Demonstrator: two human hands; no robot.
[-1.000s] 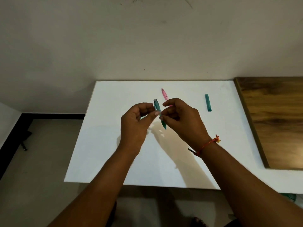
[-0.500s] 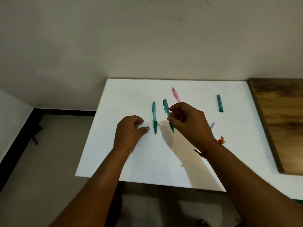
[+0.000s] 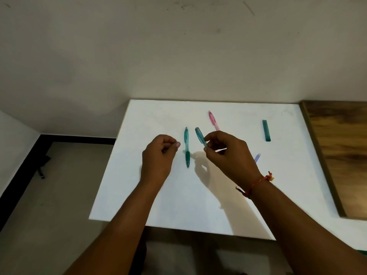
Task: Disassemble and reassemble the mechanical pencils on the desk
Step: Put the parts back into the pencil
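My right hand [image 3: 230, 155] pinches a teal mechanical pencil [image 3: 200, 136] above the white desk [image 3: 198, 195], its back end tilted up and to the left. My left hand [image 3: 158, 155] hovers to the left with its fingers curled; I cannot see whether they hold a small part. Between the hands a second teal pencil [image 3: 186, 147] lies flat, tip toward me. A pink pencil [image 3: 213, 120] lies farther back. Only the end of a pale purple pencil [image 3: 257, 157] shows past my right wrist.
A teal rectangular lead case [image 3: 266, 130] lies at the back right of the desk. A wooden surface [image 3: 341, 155] adjoins the desk's right edge. The wall stands right behind the desk, and the floor drops away on the left.
My left hand let go of the held teal pencil and drew back to the left. That uncovered the second teal pencil on the desk. The right hand kept its pencil.
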